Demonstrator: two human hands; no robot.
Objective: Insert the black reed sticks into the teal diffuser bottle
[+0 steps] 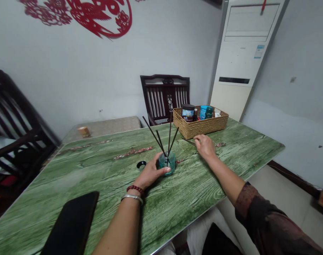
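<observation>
My left hand (152, 168) is wrapped round a small glass reed diffuser bottle (171, 163) with blue-green liquid, which stands upright on the green table. Several dark reed sticks (161, 141) fan out from the bottle's neck. To the right, my right hand (204, 146) is closed in a pinch on another dark reed stick (188, 141), low over the tabletop in front of the basket. A black ring-shaped cap (141, 164) lies on the table just left of the bottle. The fingers of my left hand behind the glass are partly hidden.
A woven basket (206, 126) holding a dark-lidded jar (188, 112) and other containers stands at the back right. A black phone-like slab (71, 223) lies at the front left of the green marbled table (105, 180). Dark wooden chairs (165, 95) stand behind and at left.
</observation>
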